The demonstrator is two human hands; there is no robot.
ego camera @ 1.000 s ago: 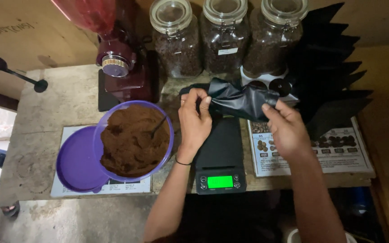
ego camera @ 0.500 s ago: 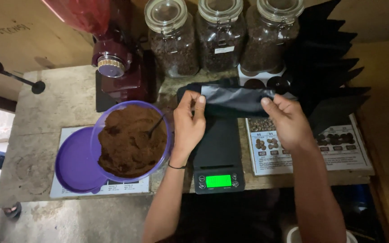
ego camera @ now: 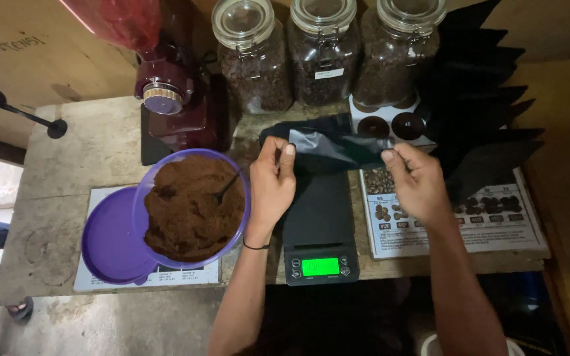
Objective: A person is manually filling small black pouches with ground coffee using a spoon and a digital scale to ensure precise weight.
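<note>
Both my hands hold a black foil pouch (ego camera: 328,146) by its top edge above a black digital scale (ego camera: 319,227) with a lit green display. My left hand (ego camera: 272,184) pinches the pouch's left corner, and my right hand (ego camera: 415,179) pinches its right corner. The pouch's mouth is spread a little, showing a silvery lining. Left of my left hand stands a purple bowl (ego camera: 192,207) heaped with brown ground coffee, a dark spoon (ego camera: 225,188) stuck in it.
A purple lid (ego camera: 108,240) lies under the bowl's left side. A dark red grinder (ego camera: 173,99) stands behind. Three glass jars of beans (ego camera: 318,53) line the back. Black pouches (ego camera: 483,112) fan out at right over a printed sheet (ego camera: 456,221).
The pouch, crumpled and held higher a second ago, is now stretched flat between both hands and its mouth is parted. Both hands have shifted slightly toward me.
</note>
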